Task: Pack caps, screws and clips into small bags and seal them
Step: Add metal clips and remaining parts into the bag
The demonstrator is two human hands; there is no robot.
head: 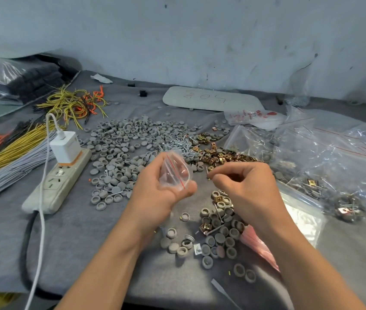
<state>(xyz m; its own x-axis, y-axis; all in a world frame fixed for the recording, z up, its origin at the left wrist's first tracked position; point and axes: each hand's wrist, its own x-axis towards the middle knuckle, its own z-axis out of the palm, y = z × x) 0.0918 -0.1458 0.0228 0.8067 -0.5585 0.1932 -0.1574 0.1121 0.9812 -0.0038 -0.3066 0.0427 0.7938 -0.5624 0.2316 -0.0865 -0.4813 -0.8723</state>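
Observation:
My left hand [155, 186] holds a small clear zip bag [174, 172] with a red seal line, its mouth spread open toward the right. My right hand [242, 182] hovers just right of the bag, fingers curled, pinching small parts at its fingertips; a thin screw tip shows there. A big heap of grey round caps [119, 148] covers the middle of the grey cloth. Silver screws [182, 146] and brass clips [220, 155] lie behind my hands. A smaller mix of caps, clips and screws [217, 231] lies under my right wrist.
A white power strip [59, 182] with a charger and cable lies at left, beside bundles of yellow, grey and orange wires [9, 151]. Clear bags of packed parts [334, 157] pile up at right. A grey oval plate [211, 98] rests near the wall.

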